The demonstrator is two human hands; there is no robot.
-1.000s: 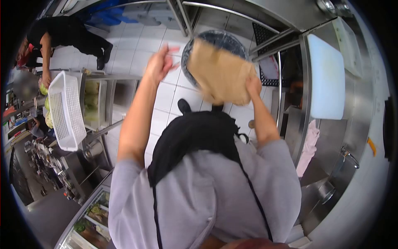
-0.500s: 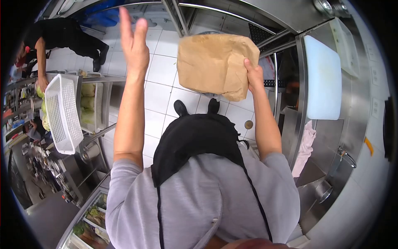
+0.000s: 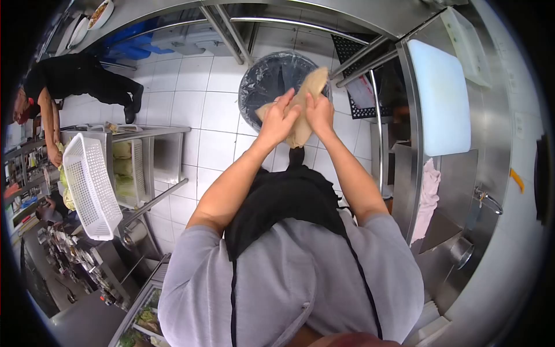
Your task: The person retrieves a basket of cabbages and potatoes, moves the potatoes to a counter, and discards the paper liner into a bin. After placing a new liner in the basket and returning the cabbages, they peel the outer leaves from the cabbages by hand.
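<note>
A brown paper bag (image 3: 315, 81) is folded into a narrow, creased shape between my hands. My right hand (image 3: 319, 113) grips its right side, thumb along the paper. My left hand (image 3: 280, 119) presses and holds the left side, where a flap of paper sticks out past the fingers; part of its grip is hidden. Directly beneath the bag stands a round bin (image 3: 248, 84) with a dark plastic liner over its rim.
On my left, a white perforated basket (image 3: 91, 185) rests on a steel counter beside cabbages. A co-worker in black (image 3: 87, 81) bends there. To the right are a white cutting board (image 3: 439, 98), a pink cloth (image 3: 426, 199) and a sink tap (image 3: 488, 201).
My left hand has come down from its raised position onto the bag. The bag has gone from broad and flat to folded, and the bin beneath now shows.
</note>
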